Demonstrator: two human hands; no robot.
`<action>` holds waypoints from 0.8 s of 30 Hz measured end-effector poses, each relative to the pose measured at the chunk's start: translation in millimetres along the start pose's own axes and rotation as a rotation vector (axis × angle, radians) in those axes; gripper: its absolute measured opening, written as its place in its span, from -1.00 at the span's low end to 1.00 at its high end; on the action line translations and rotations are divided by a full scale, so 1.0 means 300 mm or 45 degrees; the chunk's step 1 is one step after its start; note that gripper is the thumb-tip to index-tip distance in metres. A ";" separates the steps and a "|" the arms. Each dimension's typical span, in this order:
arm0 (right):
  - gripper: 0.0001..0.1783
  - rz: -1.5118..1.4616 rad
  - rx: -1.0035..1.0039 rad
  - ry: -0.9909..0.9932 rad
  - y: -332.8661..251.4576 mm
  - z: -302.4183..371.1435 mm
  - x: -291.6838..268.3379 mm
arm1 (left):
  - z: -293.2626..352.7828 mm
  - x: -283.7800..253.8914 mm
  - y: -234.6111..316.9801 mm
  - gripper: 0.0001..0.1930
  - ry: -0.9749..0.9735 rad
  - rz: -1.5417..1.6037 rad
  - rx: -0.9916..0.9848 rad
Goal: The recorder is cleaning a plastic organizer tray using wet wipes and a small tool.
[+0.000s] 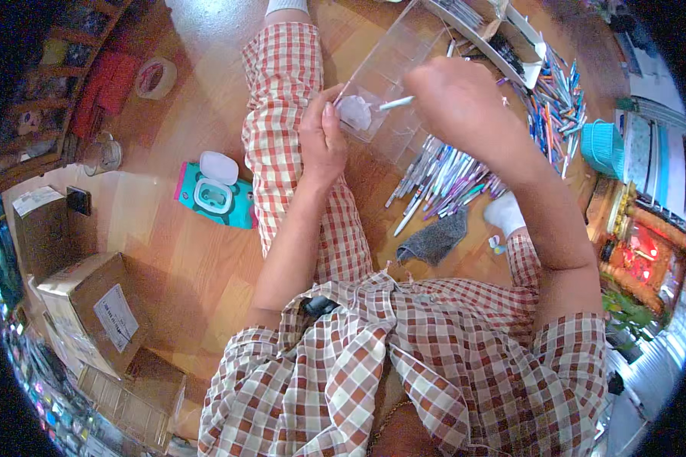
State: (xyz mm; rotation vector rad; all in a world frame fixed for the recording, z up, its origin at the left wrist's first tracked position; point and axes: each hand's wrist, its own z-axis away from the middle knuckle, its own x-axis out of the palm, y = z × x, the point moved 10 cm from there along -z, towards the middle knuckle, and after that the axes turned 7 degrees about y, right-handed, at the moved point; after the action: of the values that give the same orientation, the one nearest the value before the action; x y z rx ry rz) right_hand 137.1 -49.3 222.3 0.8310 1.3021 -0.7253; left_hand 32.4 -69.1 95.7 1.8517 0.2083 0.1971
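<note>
My left hand (325, 141) is closed on the near left edge of a clear plastic divided box (392, 57), which is tilted over the floor beside my outstretched leg. A crumpled white wipe (355, 113) lies at the box's near end, close to my left fingers. My right hand (451, 93) is closed around a slim white pen (396, 103), whose end points left toward the wipe. The back of this hand hides its fingertips. Below the box, many loose pens (450, 179) are heaped on the wooden floor, and a grey cloth (434, 238) lies just nearer to me.
A second pen heap (560, 99) spreads beside a white tray (539, 53) at the upper right. A teal basket (602, 148) stands right of it. Left of my leg is a teal wipes pack (240, 199), lid up. Cardboard boxes (91, 305), a glass jar (108, 152) and a tape roll (156, 78) are farther left.
</note>
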 end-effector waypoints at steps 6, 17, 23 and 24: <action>-0.88 -0.319 0.115 0.069 0.031 0.002 -0.007 | 0.003 0.005 -0.016 -0.63 0.000 -0.001 -0.044; -0.85 -0.105 -0.124 -0.197 -0.120 -0.031 0.157 | 0.002 -0.004 -0.005 -0.63 0.017 -0.053 -0.065; -0.90 -0.621 -0.017 -0.064 -0.051 -0.123 0.219 | 0.004 0.017 -0.006 -0.64 0.016 0.030 -0.117; -0.90 -0.619 -0.007 -0.064 -0.035 -0.109 0.237 | 0.001 0.025 0.003 -0.64 -0.010 0.027 -0.124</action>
State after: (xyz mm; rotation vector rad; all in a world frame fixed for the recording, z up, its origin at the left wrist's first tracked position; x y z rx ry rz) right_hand 120.8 -27.0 148.4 0.4869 1.4766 -1.1158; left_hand 39.8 -67.7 96.6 1.7585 0.1709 0.2115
